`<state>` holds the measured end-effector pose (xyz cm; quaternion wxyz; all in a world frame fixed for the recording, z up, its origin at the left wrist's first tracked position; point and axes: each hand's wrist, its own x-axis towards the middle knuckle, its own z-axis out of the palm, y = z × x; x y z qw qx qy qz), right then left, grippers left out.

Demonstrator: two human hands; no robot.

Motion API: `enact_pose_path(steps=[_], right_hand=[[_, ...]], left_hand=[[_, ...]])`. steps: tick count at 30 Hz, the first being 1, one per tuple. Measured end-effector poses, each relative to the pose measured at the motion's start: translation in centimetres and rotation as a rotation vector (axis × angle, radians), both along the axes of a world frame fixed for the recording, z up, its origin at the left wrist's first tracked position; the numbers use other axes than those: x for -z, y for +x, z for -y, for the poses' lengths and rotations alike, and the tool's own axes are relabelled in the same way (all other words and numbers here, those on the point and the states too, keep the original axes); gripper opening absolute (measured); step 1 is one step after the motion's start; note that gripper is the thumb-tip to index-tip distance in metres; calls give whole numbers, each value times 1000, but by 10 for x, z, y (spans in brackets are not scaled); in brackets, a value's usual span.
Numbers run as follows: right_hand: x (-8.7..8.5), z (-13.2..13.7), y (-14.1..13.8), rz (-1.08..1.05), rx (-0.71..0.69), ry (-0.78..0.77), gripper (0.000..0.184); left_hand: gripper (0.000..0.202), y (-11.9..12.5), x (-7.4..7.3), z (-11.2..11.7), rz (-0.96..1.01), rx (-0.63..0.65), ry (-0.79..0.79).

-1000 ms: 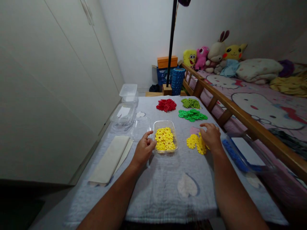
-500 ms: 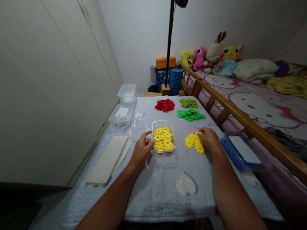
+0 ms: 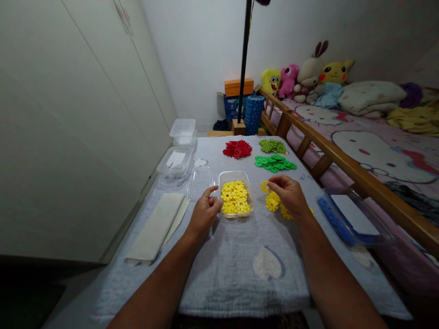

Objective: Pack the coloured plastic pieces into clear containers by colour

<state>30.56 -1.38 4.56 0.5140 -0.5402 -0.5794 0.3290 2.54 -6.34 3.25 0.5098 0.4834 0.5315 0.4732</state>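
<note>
Right hand (image 3: pixel 287 194) has one yellow disc (image 3: pixel 264 186) pinched, right of the clear tub (image 3: pixel 233 176), and it's blocking some loose yellow discs (image 3: pixel 272 202), so can't count those. Left hand (image 3: pixel 205 210) is half open at the tub's left side, fingers holding nothing visible. One red pile (image 3: pixel 237 149) behind it, two green piles (image 3: pixel 275 163) behind-right.

Open cloth (image 3: pixel 259 208) lay between my right hand (image 3: pixel 290 194) and the clear tub (image 3: pixel 236 175); the tub's wall stood across it. My left hand (image 3: pixel 205 211) blocked its left side. Green pieces (image 3: pixel 275 163) hemmed the far side, the lidded box (image 3: pixel 383 234) and bed rail (image 3: pixel 343 162) the right.
</note>
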Motion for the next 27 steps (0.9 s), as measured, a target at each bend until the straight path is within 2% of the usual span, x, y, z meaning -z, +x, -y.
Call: enact_pose_path(steps=[6, 11, 14, 17, 21, 24, 27], right_hand=[[-5, 15, -44, 160, -82, 197, 14], [-3, 23, -63, 315, -215, 238, 13], [0, 24, -66, 426, -217, 249, 19], [-1, 18, -52, 481, -94, 277, 24], [-5, 4, -11, 516, 124, 294, 22], [-4, -5, 22, 620, 265, 153, 25], [3, -6, 43, 752, 305, -90, 27]], left_hand=[[63, 0, 0, 1, -12, 4, 6], [65, 1, 0, 0, 5, -3, 0], [67, 1, 0, -1, 11, -1, -5], [67, 1, -1, 0, -6, -1, -3], [64, 1, -2, 1, -16, 2, 6], [63, 0, -1, 1, -19, 1, 9], [62, 0, 0, 0, -17, -6, 14]])
